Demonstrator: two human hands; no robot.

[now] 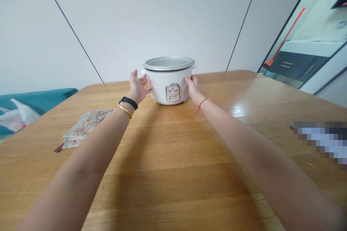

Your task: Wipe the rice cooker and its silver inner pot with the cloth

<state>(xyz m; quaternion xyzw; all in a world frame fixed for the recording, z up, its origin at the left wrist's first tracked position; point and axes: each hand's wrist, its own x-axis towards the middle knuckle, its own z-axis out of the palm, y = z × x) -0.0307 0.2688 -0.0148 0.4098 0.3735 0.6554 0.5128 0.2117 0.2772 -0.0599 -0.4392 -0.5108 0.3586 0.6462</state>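
Observation:
A white rice cooker (pixel 158 88) without a lid stands upright near the far edge of the wooden table (pixel 173 173). Its silver rim and part of the inner wall show, and a small switch panel (pixel 172 93) faces me. At its left side is my left hand (pixel 138 86), fingers spread, the thumb at the cooker's wall and the other fingers by the side handle. My right hand (pixel 193 87) grips the right side, its thumb on the front of the wall; its other fingers are partly hidden.
A folded patterned cloth (pixel 85 126) lies on the table at left. Beyond the left edge are a teal seat (pixel 54 97) and a white plastic bag (pixel 23 115). A pixelated item (pixel 325 140) lies at right. A pale wall (pixel 162 14) rises behind the table.

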